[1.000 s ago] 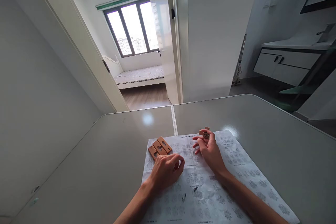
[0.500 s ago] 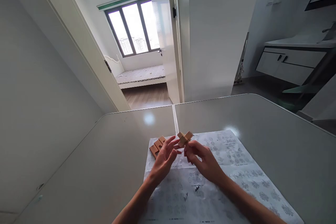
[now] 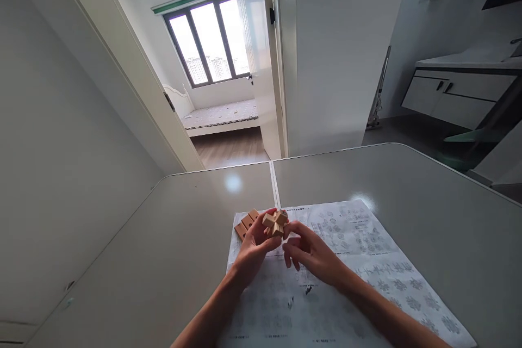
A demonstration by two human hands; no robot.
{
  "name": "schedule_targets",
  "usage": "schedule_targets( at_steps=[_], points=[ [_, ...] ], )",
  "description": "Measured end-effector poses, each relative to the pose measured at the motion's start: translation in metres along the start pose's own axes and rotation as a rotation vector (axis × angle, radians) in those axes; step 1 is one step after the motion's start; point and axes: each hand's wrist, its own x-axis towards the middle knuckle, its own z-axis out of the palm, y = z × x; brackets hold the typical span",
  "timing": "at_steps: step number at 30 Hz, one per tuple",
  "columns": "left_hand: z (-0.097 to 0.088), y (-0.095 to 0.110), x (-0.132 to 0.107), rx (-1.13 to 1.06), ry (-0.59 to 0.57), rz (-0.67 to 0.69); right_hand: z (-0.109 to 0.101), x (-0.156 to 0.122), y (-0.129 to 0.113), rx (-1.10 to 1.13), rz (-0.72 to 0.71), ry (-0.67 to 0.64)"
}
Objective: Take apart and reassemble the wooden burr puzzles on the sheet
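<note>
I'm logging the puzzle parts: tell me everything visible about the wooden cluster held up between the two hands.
The wooden cluster is a small knot of light tan, unpainted blocks crossing at angles, ends sticking out in several directions. It is held above the printed sheet, tilted, gripped by the left hand from its left; fingertips of the right hand appear to touch its right side. How the blocks interlock is too small to tell.

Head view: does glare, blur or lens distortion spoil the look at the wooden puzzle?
In the head view the window is very bright; two soft glare spots sit on the table, clear of the wooden puzzle; the wide lens slants the door frame; the puzzle, between left hand and right hand, is small but evenly lit and sharp; print on the paper sheet is unreadable.
</note>
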Motion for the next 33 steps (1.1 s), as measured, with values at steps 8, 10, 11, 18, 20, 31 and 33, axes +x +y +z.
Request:
schedule_targets(
  at_steps=[8,10,11,18,20,31,33],
  points=[
    [0.001,0.000,0.000,-0.020,-0.019,0.021,-0.005,0.006,-0.001,0.075,0.027,0.056],
    [0.001,0.001,0.000,-0.015,-0.041,0.031,-0.006,0.006,0.000,0.017,0.039,0.010],
    [0.002,0.002,0.000,-0.006,-0.054,0.033,-0.007,0.005,0.002,-0.016,0.047,-0.014],
    [0.003,0.003,-0.002,0.070,-0.078,0.003,-0.008,0.003,-0.004,0.030,0.118,-0.175],
    [0.002,0.000,-0.003,0.062,-0.075,-0.001,-0.010,0.003,-0.011,0.120,0.159,-0.262],
    [0.016,0.005,-0.011,-0.100,-0.142,0.025,0.000,-0.003,-0.010,0.338,0.136,-0.433],
    [0.019,0.008,-0.015,-0.111,-0.189,0.027,0.003,-0.005,-0.011,0.312,0.132,-0.450]
  ],
)
